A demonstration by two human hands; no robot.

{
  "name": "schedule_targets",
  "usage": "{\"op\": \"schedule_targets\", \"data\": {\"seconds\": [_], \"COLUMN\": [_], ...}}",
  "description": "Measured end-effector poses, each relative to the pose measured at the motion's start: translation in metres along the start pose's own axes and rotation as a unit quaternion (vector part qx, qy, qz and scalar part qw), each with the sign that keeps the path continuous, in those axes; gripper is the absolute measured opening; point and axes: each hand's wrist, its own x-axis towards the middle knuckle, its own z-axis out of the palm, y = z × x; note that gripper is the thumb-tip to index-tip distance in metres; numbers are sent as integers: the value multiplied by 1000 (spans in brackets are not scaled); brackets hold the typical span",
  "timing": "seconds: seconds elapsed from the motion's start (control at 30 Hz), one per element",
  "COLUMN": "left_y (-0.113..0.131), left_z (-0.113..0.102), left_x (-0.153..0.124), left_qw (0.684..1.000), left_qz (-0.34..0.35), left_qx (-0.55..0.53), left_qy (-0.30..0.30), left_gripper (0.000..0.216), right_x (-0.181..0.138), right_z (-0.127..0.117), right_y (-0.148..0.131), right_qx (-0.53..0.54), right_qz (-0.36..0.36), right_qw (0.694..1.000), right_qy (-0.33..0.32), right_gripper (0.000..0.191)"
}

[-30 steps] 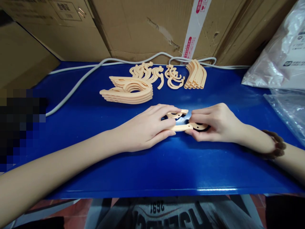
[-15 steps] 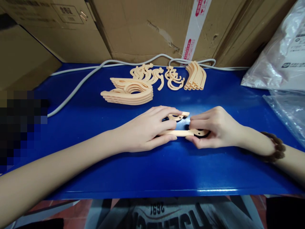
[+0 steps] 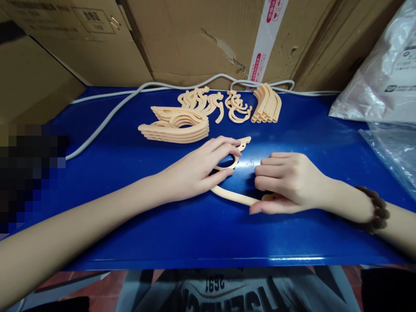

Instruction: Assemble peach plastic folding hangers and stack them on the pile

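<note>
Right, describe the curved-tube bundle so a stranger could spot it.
On the blue table, look to the far edge, where a white cable runs. The curved-tube bundle is the rightmost beige group there. Unlike the C-shaped pieces beside it, its tubes lie neatly together, open ends forward.

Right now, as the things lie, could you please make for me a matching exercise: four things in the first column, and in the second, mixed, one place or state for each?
Column one
1. beige bar
2. brown bracelet
3. pale cable
4. plastic bag

Column two
A. runs along the back of the blue table, near the cardboard boxes
B. shiny, with printing on it
C. goes from under the left hand to the right hand
D. worn around the right wrist

Right pairs: 1-C, 2-D, 3-A, 4-B
</note>
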Motion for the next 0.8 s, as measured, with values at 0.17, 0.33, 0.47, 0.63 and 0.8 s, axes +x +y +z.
{"op": "schedule_targets", "data": {"seconds": [0.17,0.33,0.47,0.63,0.8], "left_y": [-1,0,1,2,4], "left_z": [1,2,3,3,2], "left_x": [0,0,-1,-1,-1], "left_qw": [999,998,996,995,994], "left_qz": [-12,-31,-49,-68,-74], "left_qx": [21,34,38,44,49], "left_qy": [31,47,60,61,67], "left_gripper": [26,24,25,26,26], "right_x": [0,0,0,-2,0], "right_z": [0,-1,-6,-11,-9], "right_y": [-1,-3,-2,3,1], "right_qx": [-69,-109,-187,-273,-208], "right_qz": [-8,-10,45,178,182], "right_qw": [997,994,981,945,960], "right_qy": [17,16,24,-32,-48], "right_gripper": [43,32,32,41,46]}}
